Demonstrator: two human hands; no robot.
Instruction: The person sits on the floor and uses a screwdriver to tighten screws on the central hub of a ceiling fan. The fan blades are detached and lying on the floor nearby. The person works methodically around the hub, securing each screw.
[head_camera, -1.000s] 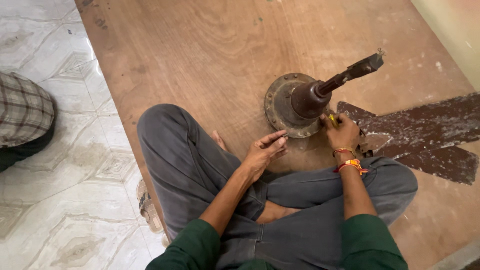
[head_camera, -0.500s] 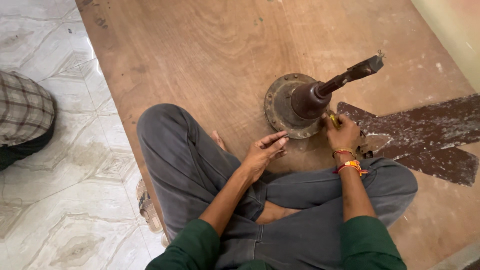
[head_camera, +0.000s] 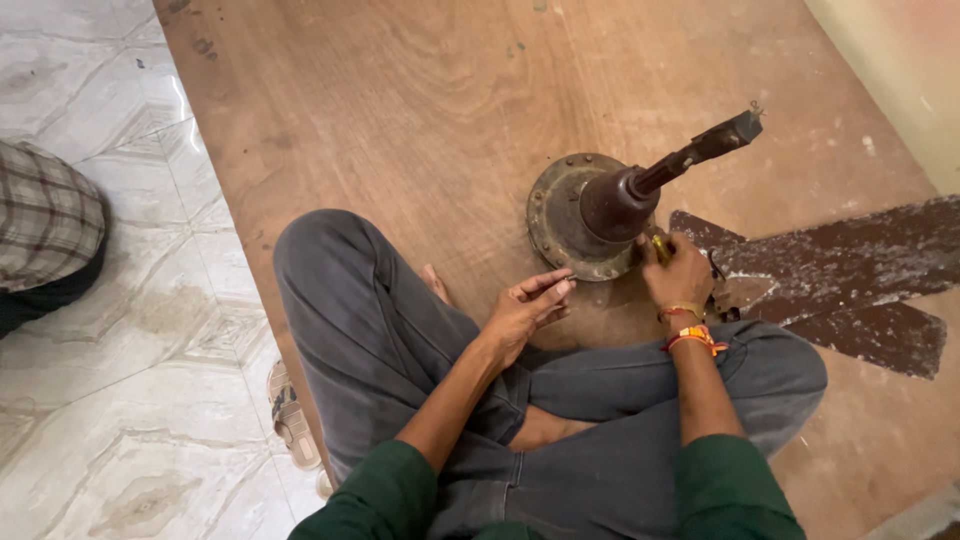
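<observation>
Brown wooden board (head_camera: 450, 110) as work surface, laid on pale patterned tile floor (head_camera: 110, 330); cream wall (head_camera: 900, 70) at far right. Rusty fan motor (head_camera: 585, 215) with upright rod near board centre, dark blades (head_camera: 850, 290) flat to right. Left hand (head_camera: 525, 310) just beside motor rim, fingers loosely spread, grip empty. Right hand (head_camera: 680, 275) against motor base, grip closed on small yellow-handled tool (head_camera: 660, 245).

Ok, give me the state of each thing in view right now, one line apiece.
Fan motor: rusty, resting on the wooden board, rod tilted up to the right.
Fan blades: lying flat on the board, paint worn.
Left hand: open, fingers near the motor rim; contact unclear.
Right hand: closed around a small yellowish tool at the motor's edge.
Sandal: on the tiled floor, unworn.
</observation>
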